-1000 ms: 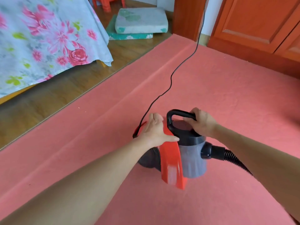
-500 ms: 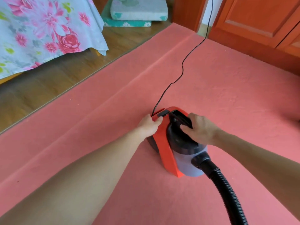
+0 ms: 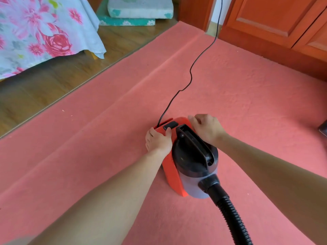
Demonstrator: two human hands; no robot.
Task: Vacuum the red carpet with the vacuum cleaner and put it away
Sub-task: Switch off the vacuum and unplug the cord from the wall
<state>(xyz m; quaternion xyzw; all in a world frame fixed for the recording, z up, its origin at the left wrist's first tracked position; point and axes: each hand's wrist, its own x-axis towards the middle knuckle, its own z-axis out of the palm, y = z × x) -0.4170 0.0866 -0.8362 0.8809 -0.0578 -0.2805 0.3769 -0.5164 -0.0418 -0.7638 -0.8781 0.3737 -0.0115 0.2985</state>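
Observation:
A small canister vacuum cleaner (image 3: 191, 165), red shell, black lid with a folded handle and a grey body, stands on the red carpet (image 3: 247, 103). My left hand (image 3: 158, 139) grips the red shell's left side, thumb resting beside the black switch (image 3: 170, 125). My right hand (image 3: 206, 128) lies on the shell's far right end, fingers curled over it. A black ribbed hose (image 3: 231, 218) leaves the near end toward the bottom edge. The black power cord (image 3: 192, 71) runs from the far end up toward the wall.
Wooden floor (image 3: 44, 85) borders the carpet on the left. A bed with a floral sheet (image 3: 35, 32) fills the top left. Two stacked cushions (image 3: 138, 9) lie at the back. Orange wooden cabinets (image 3: 274, 20) line the right. A dark object (image 3: 323, 129) shows at the right edge.
The vacuum has turned so its hose points toward me. My right hand let go of the handle and moved to the red shell's far end. My left hand shifted beside the switch.

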